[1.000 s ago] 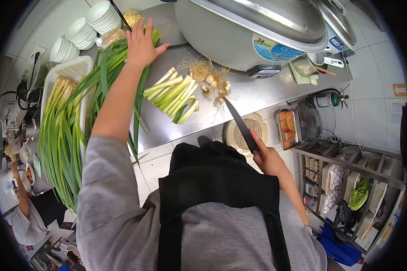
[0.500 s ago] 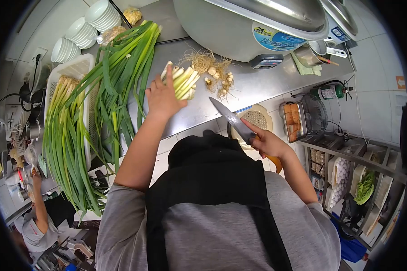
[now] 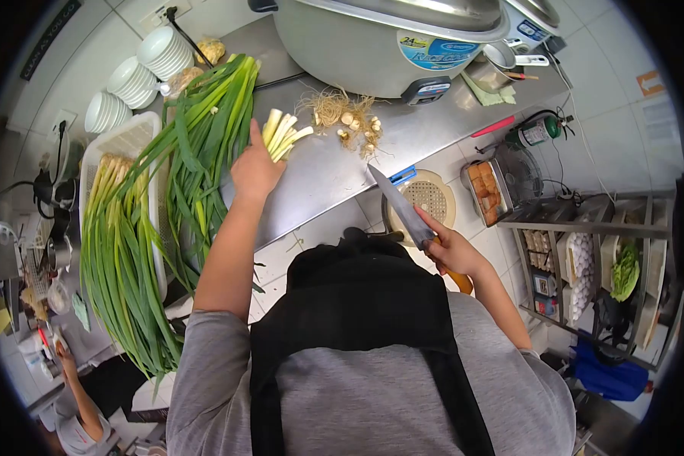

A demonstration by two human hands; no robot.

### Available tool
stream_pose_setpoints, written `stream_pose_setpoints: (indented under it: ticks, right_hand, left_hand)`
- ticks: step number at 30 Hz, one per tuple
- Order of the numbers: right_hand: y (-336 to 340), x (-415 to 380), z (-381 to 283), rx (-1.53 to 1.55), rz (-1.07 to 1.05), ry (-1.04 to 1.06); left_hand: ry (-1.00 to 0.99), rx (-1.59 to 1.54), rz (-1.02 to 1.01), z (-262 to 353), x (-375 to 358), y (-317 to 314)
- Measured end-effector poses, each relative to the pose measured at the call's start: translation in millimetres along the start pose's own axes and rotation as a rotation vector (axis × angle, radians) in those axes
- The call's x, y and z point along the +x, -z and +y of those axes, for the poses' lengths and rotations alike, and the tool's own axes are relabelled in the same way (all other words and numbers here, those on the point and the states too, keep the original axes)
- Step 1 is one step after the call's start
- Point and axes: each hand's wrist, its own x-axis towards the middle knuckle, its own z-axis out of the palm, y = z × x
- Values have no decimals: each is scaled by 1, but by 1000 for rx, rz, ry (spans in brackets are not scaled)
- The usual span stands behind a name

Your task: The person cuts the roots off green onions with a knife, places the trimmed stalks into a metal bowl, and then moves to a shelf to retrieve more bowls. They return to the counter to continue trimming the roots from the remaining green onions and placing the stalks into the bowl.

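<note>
Head view: left hand curled round a bunch of white stalks over the metal counter; fingertips partly hidden, cannot tell if the bunch is lifted. Right hand clamped on the knife by its orange handle, blade pointing at the counter's front edge. Hands well apart. Root ends lie scattered between the stalks and the knife tip. Long green leaves heaped just left of the left hand, crowding that side; beyond them, a white basket with more leafy bunches spilling over its rim. Large rice cooker fills the back of the counter, limiting room behind the roots. Stacked bowls and a small yellow bag at back left; small pot and green cloth at right. Below the counter: round stool, tray of bread, fire extinguisher. Writing: cooker's blue label shows "24" and, apparently, "Rice Cooker", smaller print illegible; dark wall sign reads "CLEAN AS YOU GO"; extinguisher label too small to read.
</note>
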Motion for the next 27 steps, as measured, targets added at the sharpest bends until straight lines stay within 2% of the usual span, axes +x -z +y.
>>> stream_pose_setpoints:
  ticks: [7, 11, 13, 15, 17, 21, 23, 25, 27]
  right_hand:
    - [-10, -36, 40, 104, 199, -37]
    - [-1, -46, 63, 153, 249, -42]
    - [9, -43, 75, 159, 264, -39]
    - [23, -39, 83, 169, 274, -33]
    - [38, -34, 88, 154, 292, 7]
    - [86, -35, 101, 109, 267, 16]
    - [114, -37, 119, 142, 283, 23]
    - [146, -43, 141, 164, 292, 35]
    - [176, -51, 161, 236, 353, 14]
  left_hand:
    - [-44, -79, 39, -6, -11, -3]
    - [-268, 64, 143, -9, -22, -18]
    - [-285, 35, 147, -6, -31, -14]
    - [-139, 37, 13, -1, -34, -9]
    - [-142, 48, 47, 2, -38, -10]
    - [117, -113, 102, 7, -41, -14]
    - [101, -256, 246, -1, -45, -29]
    - [166, -269, 286, 38, -65, -9]
    - [127, -314, 319, 86, -75, -5]
